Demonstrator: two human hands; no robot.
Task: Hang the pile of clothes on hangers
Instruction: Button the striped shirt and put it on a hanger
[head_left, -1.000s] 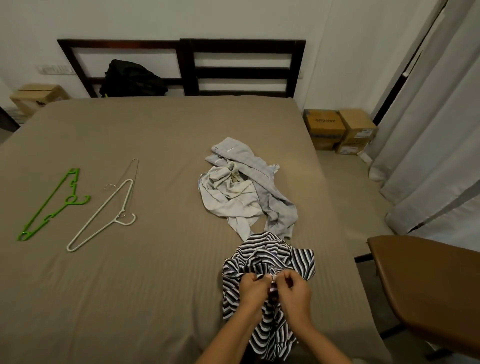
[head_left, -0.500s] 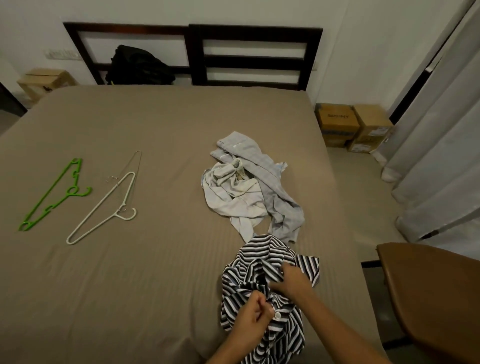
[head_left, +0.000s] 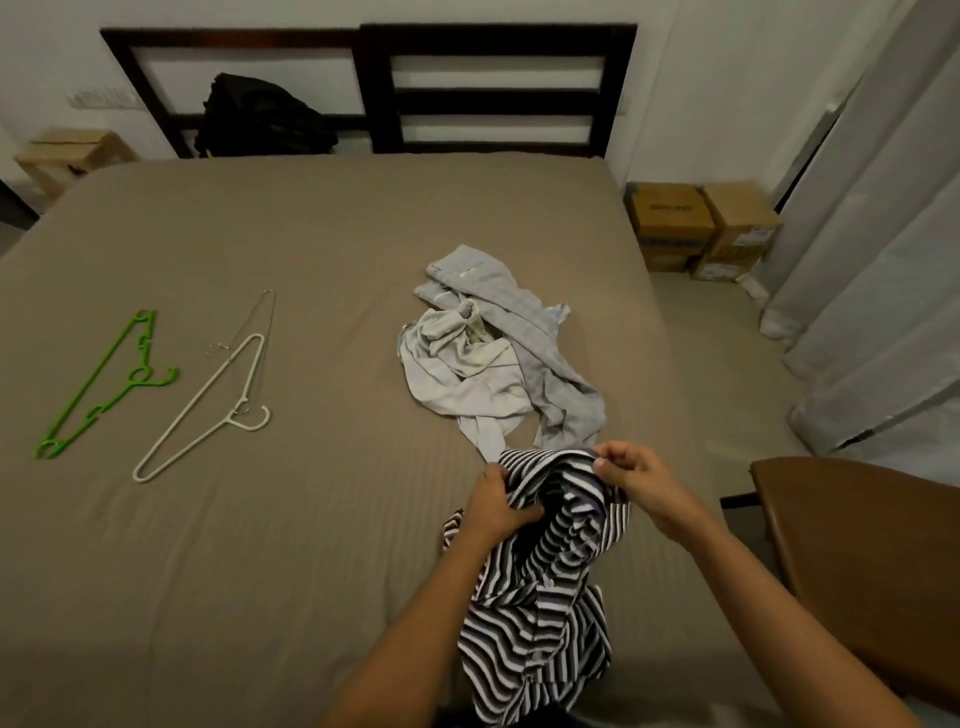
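Far left on the tan bed (head_left: 260, 545): green plastic hanger (head_left: 104, 382), lying flat. Just beside it, white hanger (head_left: 202, 410), overlapping a thin wire hanger (head_left: 255, 325) that is hard to trace against the sheet. By the headboard, black bag (head_left: 260, 117), details lost in shadow. Mid-bed, pile of pale grey clothes (head_left: 498, 358), crumpled, separate garments impossible to count. Just below the pile, left hand (head_left: 493, 506) clutching a fold of the black-and-white striped shirt (head_left: 535, 639), fingertips buried in cloth. Shirt raised at the top, trailing on the bed, hem cut off by the lower edge. Right hand (head_left: 636, 475) pinching the shirt's top edge between thumb and fingertips. Far right, brown padded surface (head_left: 872, 571), cropped.
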